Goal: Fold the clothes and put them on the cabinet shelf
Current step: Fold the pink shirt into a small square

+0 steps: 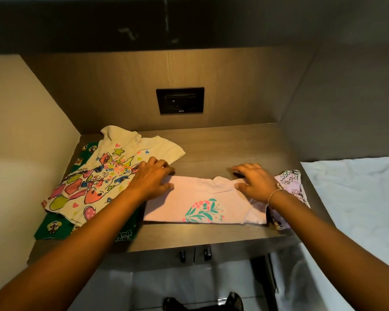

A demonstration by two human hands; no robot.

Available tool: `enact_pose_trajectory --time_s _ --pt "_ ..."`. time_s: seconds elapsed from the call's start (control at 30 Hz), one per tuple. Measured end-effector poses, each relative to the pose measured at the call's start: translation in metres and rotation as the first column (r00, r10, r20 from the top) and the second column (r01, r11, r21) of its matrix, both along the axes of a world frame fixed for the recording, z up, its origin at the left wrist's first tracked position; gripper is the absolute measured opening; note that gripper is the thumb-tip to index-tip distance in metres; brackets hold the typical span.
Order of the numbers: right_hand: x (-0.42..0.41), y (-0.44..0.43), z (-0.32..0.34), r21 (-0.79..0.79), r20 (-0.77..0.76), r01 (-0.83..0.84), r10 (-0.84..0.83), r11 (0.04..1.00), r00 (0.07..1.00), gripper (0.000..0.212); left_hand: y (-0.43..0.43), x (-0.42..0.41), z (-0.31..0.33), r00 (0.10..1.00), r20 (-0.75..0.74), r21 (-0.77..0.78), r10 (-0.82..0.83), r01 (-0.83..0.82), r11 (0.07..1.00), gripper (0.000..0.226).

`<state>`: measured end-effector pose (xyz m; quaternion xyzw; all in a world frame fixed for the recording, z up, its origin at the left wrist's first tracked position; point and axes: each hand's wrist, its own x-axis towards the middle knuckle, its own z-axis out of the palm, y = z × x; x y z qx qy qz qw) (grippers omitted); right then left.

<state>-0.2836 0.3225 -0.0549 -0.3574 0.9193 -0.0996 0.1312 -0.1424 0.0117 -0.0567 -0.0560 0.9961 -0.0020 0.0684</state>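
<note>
A pale pink shirt (pixel 202 200) with a flower print lies folded flat on the wooden cabinet shelf (pixel 222 149). My left hand (pixel 151 180) grips its left edge, thumb over the cloth. My right hand (pixel 254 182) pinches its right upper edge near the collar. To the left, a cream shirt (pixel 103 176) with bright cartoon prints lies spread over a green printed garment (pixel 54 227). A lilac printed garment (pixel 294 189) lies at the right, partly under my right wrist.
A black wall socket (pixel 180 101) sits in the back panel. Side walls close the shelf at left and right. Cupboard door handles (pixel 194 253) are under the shelf's front edge. A white sheet (pixel 357 198) covers a bed at the right.
</note>
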Motion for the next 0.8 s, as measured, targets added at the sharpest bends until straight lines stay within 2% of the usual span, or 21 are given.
enact_pose_trajectory --time_s 0.07,0.17,0.23,0.33,0.4,0.53,0.6,0.73,0.8 --pt "-0.002 -0.012 0.002 0.055 0.052 -0.101 0.098 0.993 0.994 0.063 0.001 -0.005 -0.003 0.994 0.05 -0.033 -0.098 0.099 0.995 0.055" --pt "-0.007 -0.03 0.009 0.129 0.093 -0.226 0.215 0.965 0.972 0.064 0.003 -0.014 0.0 0.985 0.124 0.032 -0.116 0.113 0.993 0.047" --pt "-0.008 -0.039 0.012 0.153 0.111 -0.278 0.263 0.948 0.958 0.055 0.005 -0.019 0.005 0.974 0.177 0.012 -0.144 0.144 0.99 0.04" --pt "-0.004 -0.046 0.012 0.164 0.052 -0.291 0.287 0.942 0.957 0.031 0.006 -0.02 0.009 0.963 0.205 -0.029 -0.174 0.184 0.983 0.044" --pt "-0.001 -0.045 0.014 0.146 0.045 -0.301 0.298 0.942 0.954 0.026 0.006 -0.015 0.011 0.973 0.151 0.046 -0.172 0.167 0.985 0.042" --pt "0.007 -0.032 0.023 0.0 0.072 -0.259 0.258 0.966 0.963 0.026 0.004 0.002 0.017 0.992 0.024 0.267 -0.12 0.109 0.957 0.016" --pt "0.009 -0.023 0.028 -0.009 0.037 -0.272 0.272 0.962 0.962 0.029 0.0 0.009 0.02 0.998 0.007 0.338 -0.062 0.057 0.94 0.009" --pt "-0.002 -0.008 0.036 0.047 -0.022 -0.285 0.287 0.957 0.958 0.018 -0.01 0.015 0.024 0.999 0.032 0.364 0.033 -0.042 0.93 0.013" --pt "-0.009 -0.006 0.039 0.061 0.012 -0.262 0.262 0.963 0.965 0.012 -0.014 0.015 0.023 0.997 0.045 0.374 0.057 -0.07 0.925 0.015"
